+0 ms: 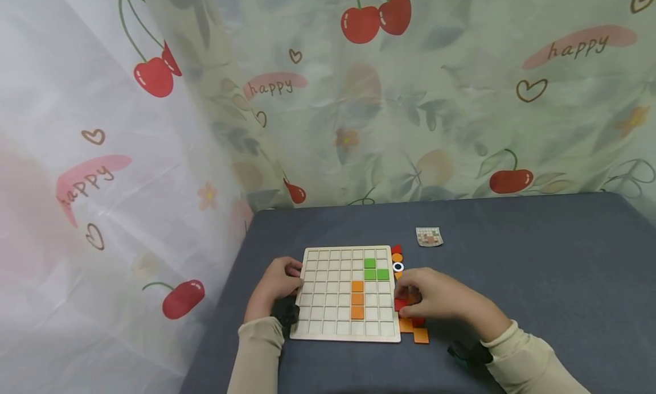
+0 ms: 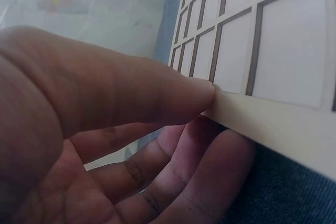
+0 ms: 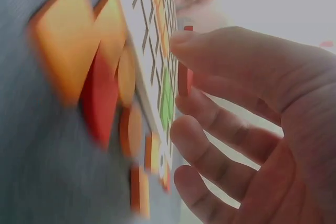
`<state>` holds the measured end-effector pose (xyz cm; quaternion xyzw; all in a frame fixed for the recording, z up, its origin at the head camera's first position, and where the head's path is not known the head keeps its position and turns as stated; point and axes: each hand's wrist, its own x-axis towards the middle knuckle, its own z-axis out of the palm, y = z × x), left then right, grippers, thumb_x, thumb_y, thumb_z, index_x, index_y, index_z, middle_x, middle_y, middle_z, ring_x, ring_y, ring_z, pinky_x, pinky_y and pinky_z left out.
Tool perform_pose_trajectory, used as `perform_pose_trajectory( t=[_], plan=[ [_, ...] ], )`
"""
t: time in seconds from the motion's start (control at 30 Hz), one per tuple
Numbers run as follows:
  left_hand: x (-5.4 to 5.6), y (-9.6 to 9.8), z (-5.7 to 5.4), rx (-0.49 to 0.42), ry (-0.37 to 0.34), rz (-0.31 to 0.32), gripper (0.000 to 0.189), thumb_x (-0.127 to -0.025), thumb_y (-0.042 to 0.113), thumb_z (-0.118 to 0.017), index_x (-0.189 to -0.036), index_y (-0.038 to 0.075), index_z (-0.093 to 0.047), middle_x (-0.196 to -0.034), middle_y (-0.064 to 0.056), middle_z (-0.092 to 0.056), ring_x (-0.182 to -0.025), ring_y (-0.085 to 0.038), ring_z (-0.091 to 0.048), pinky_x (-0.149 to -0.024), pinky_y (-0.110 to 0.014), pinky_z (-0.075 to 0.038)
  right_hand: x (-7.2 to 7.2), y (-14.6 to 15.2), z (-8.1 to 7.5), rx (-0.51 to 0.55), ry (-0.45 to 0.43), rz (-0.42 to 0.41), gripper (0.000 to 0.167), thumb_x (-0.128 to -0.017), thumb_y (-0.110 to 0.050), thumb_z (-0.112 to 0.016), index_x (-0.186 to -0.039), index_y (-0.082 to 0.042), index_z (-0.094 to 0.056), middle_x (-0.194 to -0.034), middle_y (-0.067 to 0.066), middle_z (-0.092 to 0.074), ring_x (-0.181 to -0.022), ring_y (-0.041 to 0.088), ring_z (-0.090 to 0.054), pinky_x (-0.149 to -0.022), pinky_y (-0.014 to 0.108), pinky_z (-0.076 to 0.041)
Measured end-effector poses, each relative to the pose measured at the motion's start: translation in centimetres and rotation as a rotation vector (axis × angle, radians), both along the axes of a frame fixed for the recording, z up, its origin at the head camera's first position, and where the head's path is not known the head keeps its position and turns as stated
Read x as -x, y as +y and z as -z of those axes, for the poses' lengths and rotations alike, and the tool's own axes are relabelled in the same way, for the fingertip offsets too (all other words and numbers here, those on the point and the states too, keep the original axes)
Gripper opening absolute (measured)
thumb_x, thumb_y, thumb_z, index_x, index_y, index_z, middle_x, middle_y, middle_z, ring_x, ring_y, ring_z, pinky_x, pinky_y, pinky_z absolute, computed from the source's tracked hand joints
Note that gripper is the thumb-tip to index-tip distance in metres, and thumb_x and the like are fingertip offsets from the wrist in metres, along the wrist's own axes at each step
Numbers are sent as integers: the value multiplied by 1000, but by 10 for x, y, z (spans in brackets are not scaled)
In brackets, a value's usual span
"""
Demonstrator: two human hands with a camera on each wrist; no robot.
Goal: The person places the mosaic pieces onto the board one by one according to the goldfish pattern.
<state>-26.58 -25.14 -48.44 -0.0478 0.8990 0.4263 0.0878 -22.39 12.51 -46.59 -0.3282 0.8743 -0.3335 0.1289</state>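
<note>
A pale wooden grid board (image 1: pixel 344 340) lies on the table. Three green squares (image 1: pixel 370 274) sit in its upper right cells, and a column of three orange squares (image 1: pixel 357 299) stands right of its middle. At the board's left edge my left hand (image 1: pixel 277 280) pinches the frame, thumb (image 2: pixel 178 98) on top and fingertips against the side below. My right hand (image 1: pixel 435 291) is over the board's right edge; its thumb and a finger pinch a red tile (image 3: pixel 184 80). The other fingers of that hand are loosely bent.
Loose orange tiles (image 1: pixel 421 335) and red and round pieces lie along the board's right side, partly under the right hand. A white ring piece (image 1: pixel 398 267) is among them. Farther back lies a small printed card (image 1: pixel 429 237). A patterned curtain (image 1: pixel 435 98) borders the table.
</note>
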Motion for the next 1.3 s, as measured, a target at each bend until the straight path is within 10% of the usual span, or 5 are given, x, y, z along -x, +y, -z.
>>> perform_pose_trajectory(
  t=[0.4, 1.3],
  plan=[
    [1, 5, -1, -7, -9, 16, 39, -87, -3, -72, -126, -3, -68, -104, -17, -66, -82, -24, -67, -67, -37, -63, 1, -50, 13, 6, -15, -50, 17, -87, -19, -87, -99, -20, -75, -89, -4, -66, -73, 5, -55, -67, 24, -51],
    [-1, 0, -3, 8, 3, 7, 38, -87, -3, -72, -124, -3, -69, -102, -16, -67, -82, -24, -67, -67, -37, -63, 0, -63, 10, -65, 19, -21, 9, -89, -19, -85, -91, -19, -77, -87, -6, -63, -74, 6, -54, -66, 25, -48]
  ],
)
